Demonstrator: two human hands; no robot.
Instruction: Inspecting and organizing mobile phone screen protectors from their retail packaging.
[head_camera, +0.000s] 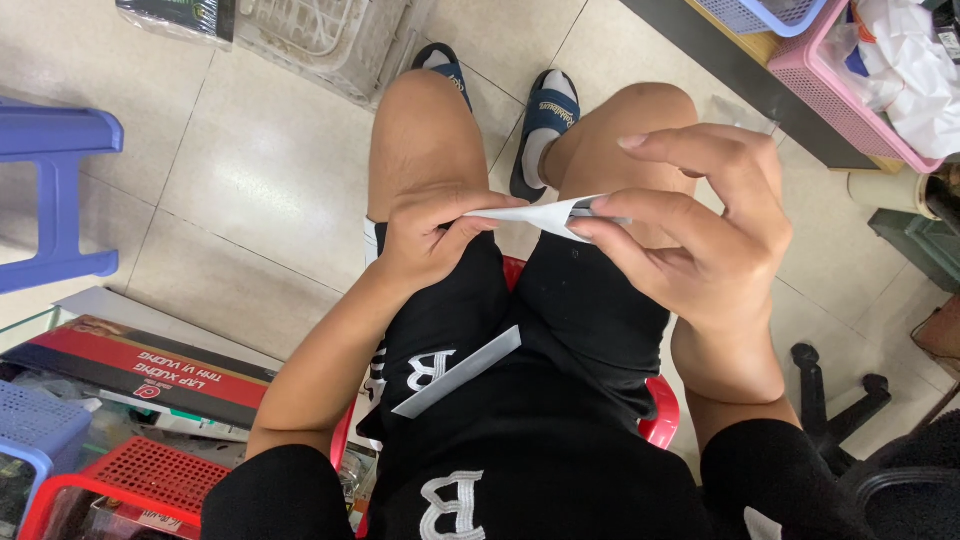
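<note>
Pinching a small folded piece of white paper (548, 214) between them, the left hand (432, 235) grips its left end with closed fingers while the right hand (700, 235) holds the other end between thumb and forefinger, remaining fingers spread; it sits above the knees with free air around. A flat grey strip (458, 371) lies on the black shorts (560, 330). Pale tiled floor (240, 180) stretches toward 11 o'clock; a blue plastic stool (55, 190) stands at 9, a pink basket (850, 90) at 2, a red basket (140, 475) at 7.
</note>
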